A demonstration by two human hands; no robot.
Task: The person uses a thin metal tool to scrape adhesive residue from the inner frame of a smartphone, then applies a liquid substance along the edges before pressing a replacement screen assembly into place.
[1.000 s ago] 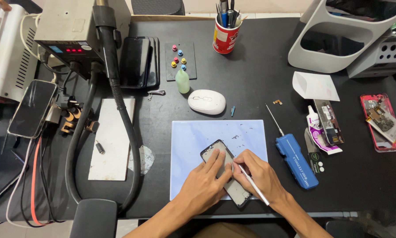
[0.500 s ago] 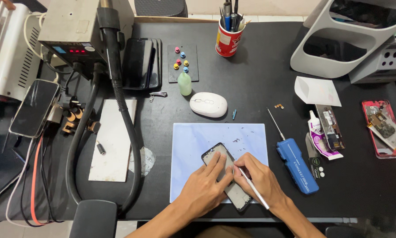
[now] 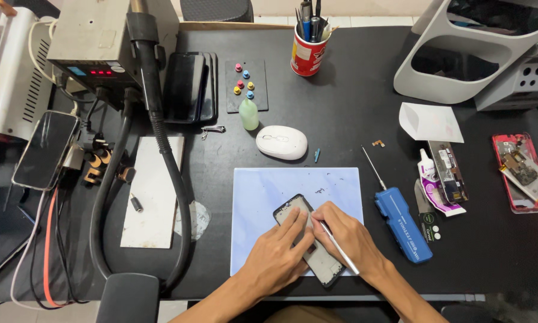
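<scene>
A dark phone frame (image 3: 293, 210) lies slanted on a pale blue work mat (image 3: 263, 197) near the front of the black desk. My left hand (image 3: 279, 254) rests flat on the frame, fingers pressing it down. My right hand (image 3: 351, 239) grips a thin silver tool (image 3: 339, 248) like a pen, its tip at the frame's right edge beside my left fingertips. Much of the frame's lower half is hidden under my hands.
A blue electric screwdriver (image 3: 402, 221) lies right of the mat, a white mouse (image 3: 281, 142) behind it. A hot-air station (image 3: 98, 42) with a black hose (image 3: 161, 149) stands at back left. A red cup of pens (image 3: 308, 54), a green bottle (image 3: 248, 113) and an opened red phone (image 3: 520, 173) are also there.
The view has shifted slightly. My hands stay on the phone frame, with the tool tip moved a little along its right edge.
</scene>
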